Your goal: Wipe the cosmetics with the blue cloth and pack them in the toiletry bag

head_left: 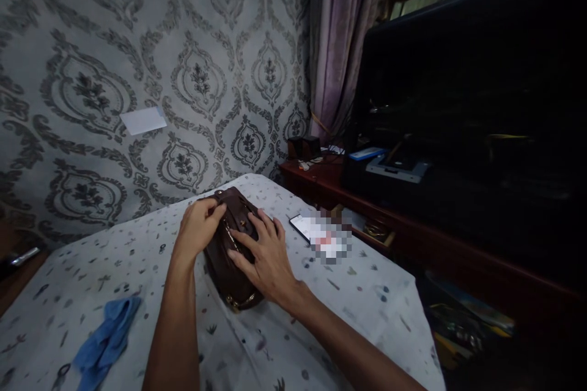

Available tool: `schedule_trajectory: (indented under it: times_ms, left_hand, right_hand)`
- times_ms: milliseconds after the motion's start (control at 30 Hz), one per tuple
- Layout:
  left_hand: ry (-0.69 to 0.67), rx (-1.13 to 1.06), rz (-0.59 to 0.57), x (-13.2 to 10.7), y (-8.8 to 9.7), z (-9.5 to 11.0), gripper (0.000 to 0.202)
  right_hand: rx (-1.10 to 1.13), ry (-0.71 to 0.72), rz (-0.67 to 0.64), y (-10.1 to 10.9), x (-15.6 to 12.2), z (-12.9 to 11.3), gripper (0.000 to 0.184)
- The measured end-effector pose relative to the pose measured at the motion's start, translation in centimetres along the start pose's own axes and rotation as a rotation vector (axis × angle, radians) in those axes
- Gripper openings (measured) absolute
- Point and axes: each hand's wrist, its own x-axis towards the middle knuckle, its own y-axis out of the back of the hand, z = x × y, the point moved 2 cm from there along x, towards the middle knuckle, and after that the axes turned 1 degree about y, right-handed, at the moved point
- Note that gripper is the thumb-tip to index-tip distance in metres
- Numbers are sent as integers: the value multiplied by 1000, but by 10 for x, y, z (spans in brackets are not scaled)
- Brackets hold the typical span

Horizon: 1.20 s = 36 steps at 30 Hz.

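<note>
A dark brown leather handbag [224, 272] with gold-coloured zips and fittings lies on a white patterned cloth [367, 299]. At the bag's far left edge, my left hand [197, 227] is closed, thumb and fingers pinched near the end of a zip; the zip pull itself is hidden. My right hand [270, 256] rests on top of the bag with its fingers spread, touching the leather beside the zip.
A phone [301, 227], partly blurred out, lies right of the bag. A crumpled blue cloth [107, 336] is at the front left. Behind, a dark red cabinet [312, 182] with a partly open drawer [380, 235] carries a large black television [458, 91]. Patterned wallpaper [197, 67] rises at the back.
</note>
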Motion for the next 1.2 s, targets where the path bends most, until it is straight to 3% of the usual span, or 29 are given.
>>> schedule_trajectory:
  times_ms: [133,233,300,433,633,900,1067,1200]
  left_hand:
    - [0,35,-28,-5,3,7,32]
    - [-17,91,81,-9,3,19,20]
    - [-59,111,141,-10,-1,29,23]
    - [-113,143,100,-4,-15,41,28]
    - [-28,165,96,7,-30,42,21]
    - [36,-75,96,11,-32,34,18]
    - [-67,-294,2,10,-33,35,23]
    - [-103,-297,-50,7,-33,40,26]
  right_hand:
    - [41,19,23,0,-4,5,45]
    - [109,-24,129,-2,-12,14,50]
    - [150,-58,194,-5,-18,21,50]
    - [184,-52,249,-11,-25,28,47]
    - [185,-32,262,-12,-25,27,46]
    - [180,-18,278,-14,-26,28,48]
    - [154,-31,258,-16,-26,28,53]
    - [138,-30,251,-18,-25,29,52]
